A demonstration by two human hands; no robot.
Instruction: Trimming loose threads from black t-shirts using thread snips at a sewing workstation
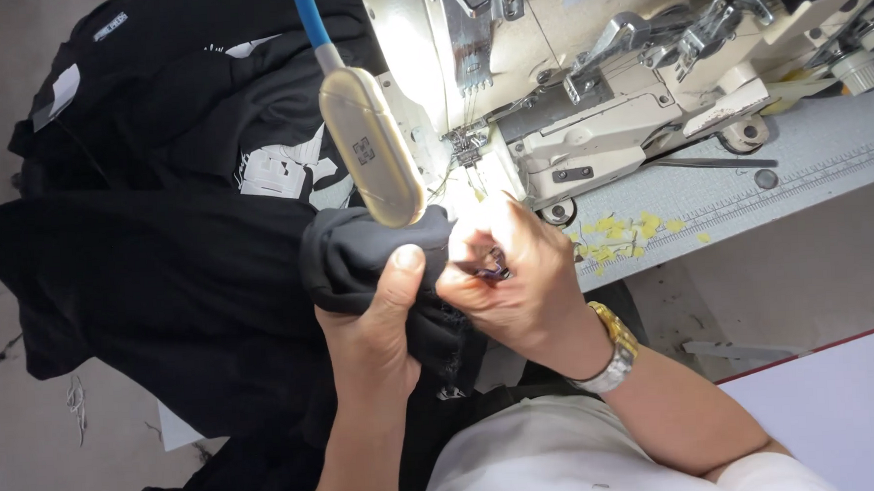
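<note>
Left grip (376,312) clenched around bunched dark fabric (359,254), right grip (512,281) pinching its edge.

Sewing machine (646,79) w/ lamp (372,145); yellow scraps (618,236) on table (826,160).

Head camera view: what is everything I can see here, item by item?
dark fabric piece: one, dark grey, bunched in the left hand at centre
sewing machine: one, cream with metal parts, top right
lamp: one, beige head on a blue neck, hanging over the fabric
black garments: a pile, black with white prints, spread at left
work table: one, grey, under the machine at right
yellow scraps: several, yellow, on the table edge by the machine
small tool: one, dark, too small to identify, in the right hand
wristwatch: one, gold and silver, right wrist
left hand: grips the fabric
right hand: pinches the tool at the fabric edge
</note>
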